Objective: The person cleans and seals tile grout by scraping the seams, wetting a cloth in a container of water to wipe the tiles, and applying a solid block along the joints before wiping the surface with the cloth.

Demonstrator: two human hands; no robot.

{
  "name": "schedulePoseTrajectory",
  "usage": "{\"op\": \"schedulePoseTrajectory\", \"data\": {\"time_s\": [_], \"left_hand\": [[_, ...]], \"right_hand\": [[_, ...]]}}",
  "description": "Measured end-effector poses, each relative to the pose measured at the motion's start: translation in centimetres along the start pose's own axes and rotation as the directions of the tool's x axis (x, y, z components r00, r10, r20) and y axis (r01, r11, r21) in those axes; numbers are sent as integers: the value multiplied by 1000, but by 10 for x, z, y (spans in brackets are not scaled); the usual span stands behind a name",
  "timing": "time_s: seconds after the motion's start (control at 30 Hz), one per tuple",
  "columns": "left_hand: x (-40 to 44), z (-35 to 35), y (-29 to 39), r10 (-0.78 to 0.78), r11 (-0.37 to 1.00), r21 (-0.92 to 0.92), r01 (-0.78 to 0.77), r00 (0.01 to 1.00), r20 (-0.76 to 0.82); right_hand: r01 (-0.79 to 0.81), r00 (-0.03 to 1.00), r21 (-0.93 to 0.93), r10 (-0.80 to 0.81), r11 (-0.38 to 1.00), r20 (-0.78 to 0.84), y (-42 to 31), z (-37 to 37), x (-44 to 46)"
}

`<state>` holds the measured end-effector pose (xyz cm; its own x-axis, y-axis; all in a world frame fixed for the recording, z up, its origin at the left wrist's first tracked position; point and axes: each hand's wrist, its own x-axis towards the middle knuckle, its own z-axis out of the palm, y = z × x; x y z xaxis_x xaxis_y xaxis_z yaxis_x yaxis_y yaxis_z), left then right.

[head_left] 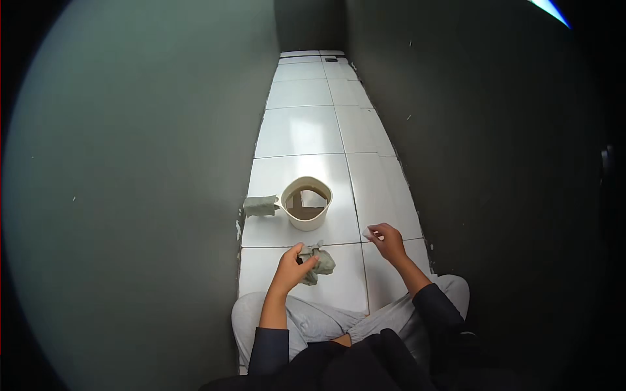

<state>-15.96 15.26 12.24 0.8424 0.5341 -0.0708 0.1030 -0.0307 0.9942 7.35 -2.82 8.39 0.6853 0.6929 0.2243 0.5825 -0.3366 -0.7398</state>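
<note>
My left hand (pixel 290 268) grips a crumpled grey-green cloth (pixel 322 262) above the tiles, just in front of my lap. To the right, my right hand (pixel 388 242) pinches a small white piece (pixel 368 232) between thumb and fingertips; its kind is too small to make out. Ahead of both hands stands a cream plastic dipper (pixel 306 225), upright, with brownish-looking water in it and reflections on the surface. A folded grey-green cloth (pixel 260 206) is at the dipper's left side, where its handle is; whether it hangs over the handle I cannot tell.
White floor tiles (pixel 304 130) run ahead in a narrow strip between a dark wall (pixel 163 163) on the left and another wall (pixel 495 195) on the right. A small dark rectangle (pixel 331 60) is at the far end. My crossed legs (pixel 254 313) are close below.
</note>
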Motion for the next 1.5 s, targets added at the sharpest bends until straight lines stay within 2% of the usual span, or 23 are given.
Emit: {"op": "schedulePoseTrajectory", "data": {"time_s": [0.1, 0.17, 0.27, 0.47, 0.57, 0.63, 0.7, 0.77, 0.83, 0.87, 0.93, 0.97, 1.1, 1.23, 1.47, 1.5], "left_hand": [[-33, 28, 39, 80, 970, -218, -108, 988, -131], [-57, 35, 39, 79, 965, -235, -115, 985, -156], [-91, 45, 50, 10, 897, -434, -86, 984, -176], [-144, 60, 104, 83, 869, -471, -151, 983, -162], [-168, 67, 132, 128, 859, -471, -203, 974, -187], [-182, 70, 145, 212, 838, -473, -272, 961, -177], [-197, 71, 156, 245, 841, -449, -302, 952, -182], [-208, 69, 165, 301, 842, -402, -360, 932, -204], [-213, 69, 173, 328, 840, -381, -387, 921, -212], [-215, 70, 175, 344, 838, -371, -401, 915, -211], [-214, 73, 179, 368, 824, -381, -419, 908, -202], [-210, 74, 183, 379, 812, -399, -425, 905, -192], [-181, 77, 183, 396, 795, -433, -425, 904, -160], [-156, 79, 162, 391, 789, -448, -420, 906, -160], [-127, 60, 144, 311, 829, -443, -340, 940, -139], [-120, 59, 146, 321, 828, -425, -364, 931, -173]], "right_hand": [[-136, 977, 337, 183, 932, -111, -73, -31, -28], [-135, 967, 513, 225, 847, -118, -100, -40, -60], [-74, 976, 724, 199, 686, -89, -119, -36, -103], [-4, 1000, 733, 8, 680, -3, -173, -55, -140], [86, 994, 766, -107, 637, -22, -201, -71, -147], [151, 985, 746, -159, 649, -61, -218, -85, -149], [148, 973, 784, -232, 603, -5, -246, -109, -155], [185, 966, 777, -256, 602, -31, -266, -122, -154], [216, 933, 726, -356, 653, 43, -276, -134, -148], [311, 895, 706, -446, 636, 8, -280, -136, -146], [330, 882, 663, -469, 671, 35, -287, -149, -144], [337, 875, 616, -478, 712, 73, -290, -157, -144], [404, 884, 538, -466, 740, -23, -281, -164, -136], [334, 936, 521, -342, 786, -85, -239, -152, -123], [187, 976, 524, -218, 831, -1, -201, -126, -87], [147, 982, 542, -187, 828, 18, -194, -122, -77]]}}
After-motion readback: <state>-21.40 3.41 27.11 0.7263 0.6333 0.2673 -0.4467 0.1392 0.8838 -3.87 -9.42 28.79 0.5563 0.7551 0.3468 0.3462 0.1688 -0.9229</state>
